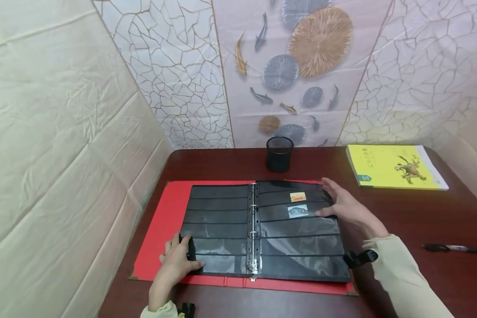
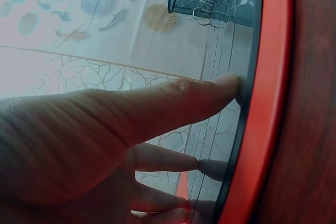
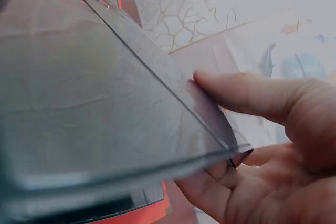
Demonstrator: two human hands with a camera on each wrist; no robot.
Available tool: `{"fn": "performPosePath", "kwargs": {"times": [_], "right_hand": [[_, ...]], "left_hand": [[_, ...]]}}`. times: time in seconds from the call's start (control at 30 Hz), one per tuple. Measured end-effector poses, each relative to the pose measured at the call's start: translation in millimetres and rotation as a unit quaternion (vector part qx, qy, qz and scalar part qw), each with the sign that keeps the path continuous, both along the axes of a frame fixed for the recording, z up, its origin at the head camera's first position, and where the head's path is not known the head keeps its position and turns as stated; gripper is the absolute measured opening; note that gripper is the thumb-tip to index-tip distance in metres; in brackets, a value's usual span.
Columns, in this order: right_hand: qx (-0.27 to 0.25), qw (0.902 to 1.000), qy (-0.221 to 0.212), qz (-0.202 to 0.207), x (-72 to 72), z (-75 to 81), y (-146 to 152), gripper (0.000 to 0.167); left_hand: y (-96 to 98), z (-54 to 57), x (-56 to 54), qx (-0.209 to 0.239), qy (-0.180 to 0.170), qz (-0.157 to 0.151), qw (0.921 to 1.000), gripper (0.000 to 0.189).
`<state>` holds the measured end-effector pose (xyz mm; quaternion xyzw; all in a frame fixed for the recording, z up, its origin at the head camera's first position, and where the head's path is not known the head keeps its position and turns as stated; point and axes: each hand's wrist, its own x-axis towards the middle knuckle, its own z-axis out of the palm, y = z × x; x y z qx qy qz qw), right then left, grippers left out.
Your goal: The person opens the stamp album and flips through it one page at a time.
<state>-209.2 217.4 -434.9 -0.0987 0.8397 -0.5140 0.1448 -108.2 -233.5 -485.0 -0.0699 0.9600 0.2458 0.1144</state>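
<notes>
A red stamp album [image 1: 159, 221] lies spread on the table, with black pocket pages held by metal rings [image 1: 252, 234]. My right hand [image 1: 347, 206] pinches the outer edge of the right page [image 1: 298, 243] near its upper corner. In the right wrist view, the thumb [image 3: 247, 93] is over the page and the fingers are under it, partly hidden. Two stamps, one orange-yellow [image 1: 297, 197] and one grey-blue [image 1: 298, 211], sit in that page's upper pockets. My left hand [image 1: 175, 260] rests with extended fingers on the lower outer edge of the left page [image 1: 218, 216], whose pockets hold no stamps.
Behind the album stands a black mesh pen holder [image 1: 279, 154]. A yellow book [image 1: 393, 165] lies at the back right, and a black pen [image 1: 457, 248] lies on the dark red table [image 1: 413, 212] by the right arm. Patterned cloth [image 1: 191, 66] hangs behind the table.
</notes>
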Motion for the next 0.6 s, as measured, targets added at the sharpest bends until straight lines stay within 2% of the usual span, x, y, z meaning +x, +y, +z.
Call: {"fn": "performPosePath", "kwargs": {"times": [0.17, 0.3, 0.47, 0.6], "right_hand": [[0.003, 0.9989, 0.036, -0.029, 13.8, 4.3, -2, 0.114], [0.030, 0.9975, 0.048, -0.041, 28.1, 7.2, -1, 0.107], [0.038, 0.9978, 0.048, -0.026, 45.8, 14.9, 2, 0.093], [0.015, 0.9987, 0.047, -0.014, 55.6, 23.3, 2, 0.088]], "left_hand": [[1.5, 0.2, 0.9, 0.003, 0.008, 0.004, 1.0000, 0.087], [2.9, -0.4, 1.9, 0.008, 0.010, 0.006, 0.9999, 0.088], [2.6, -0.8, 3.2, 0.016, 0.008, 0.009, 0.9998, 0.088], [0.8, -0.9, 4.6, 0.025, 0.010, 0.010, 0.9996, 0.088]]}}
